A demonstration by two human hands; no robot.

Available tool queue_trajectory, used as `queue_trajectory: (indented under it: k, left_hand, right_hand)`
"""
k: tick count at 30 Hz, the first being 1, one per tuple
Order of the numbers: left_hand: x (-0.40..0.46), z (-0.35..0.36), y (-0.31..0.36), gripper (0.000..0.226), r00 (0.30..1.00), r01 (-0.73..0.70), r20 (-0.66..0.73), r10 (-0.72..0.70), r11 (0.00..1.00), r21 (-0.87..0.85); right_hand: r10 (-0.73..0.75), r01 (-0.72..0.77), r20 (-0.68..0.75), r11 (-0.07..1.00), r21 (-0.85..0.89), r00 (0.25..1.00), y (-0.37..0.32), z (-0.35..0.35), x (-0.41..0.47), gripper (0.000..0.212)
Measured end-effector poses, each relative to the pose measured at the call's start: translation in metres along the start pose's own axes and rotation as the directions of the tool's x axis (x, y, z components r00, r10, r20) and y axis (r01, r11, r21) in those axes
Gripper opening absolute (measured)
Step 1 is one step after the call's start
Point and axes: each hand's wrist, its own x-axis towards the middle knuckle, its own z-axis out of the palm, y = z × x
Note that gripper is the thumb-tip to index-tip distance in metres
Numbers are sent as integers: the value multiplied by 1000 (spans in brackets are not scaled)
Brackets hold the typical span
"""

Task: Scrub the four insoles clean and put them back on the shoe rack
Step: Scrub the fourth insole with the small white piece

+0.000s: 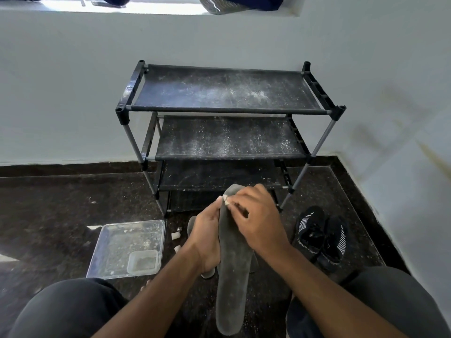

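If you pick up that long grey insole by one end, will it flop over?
Probably a little. The grey insole looks thin and flat, so it likely bends, yet it stays fairly straight with only the left hand gripping its upper part. It seems light. Its fuzzy-looking surface probably isn't slippery.

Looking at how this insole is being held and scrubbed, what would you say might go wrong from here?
1. The left hand grips the grey insole only near its upper half, so the long free end may flex under the right hand.
2. The shoe rack shelves carry white dust, which could dirty cleaned insoles.
3. White bits may scatter towards the black shoes.
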Motion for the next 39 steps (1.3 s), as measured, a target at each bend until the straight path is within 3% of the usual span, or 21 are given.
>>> queue_trajectory:
  k: [2,7,13,19,25,29,35,39]
  left_hand:
    - [0,-1,0,60,1000,-4,-11,4,1000,-3]
    - [-1,3,-3,64,1000,23,15,-23,1000,5]
    - [-2,1,2,61,999,30,14,-30,998,-46]
    - [-5,5,-3,60,999,31,45,-31,999,-5]
    - [-4,4,0,61,999,32,30,-32,999,-25]
    - [-7,6,-2,58,997,44,56,-45,999,8]
    - [-3,2,0,60,998,49,29,-48,998,-40]
    - [-2,2,-3,63,998,56,24,-54,997,-52]
  right_hand:
    - [-33,33,14,999,-9,999,0,1,0,9]
    - [167,-166,-125,986,21,978,15,-5,11,7]
    - [-24,24,23,1000,7,999,-8,1,1,10]
    - [188,-190,-131,982,-3,973,16,-10,14,9]
    - [-44,44,4,998,-51,999,-7,-1,0,9]
    - [111,-118,-120,992,-54,987,15,-8,12,8]
    - [-82,84,27,993,-78,996,-4,0,-2,13]
    - [18,-23,-62,998,-66,998,4,0,1,9]
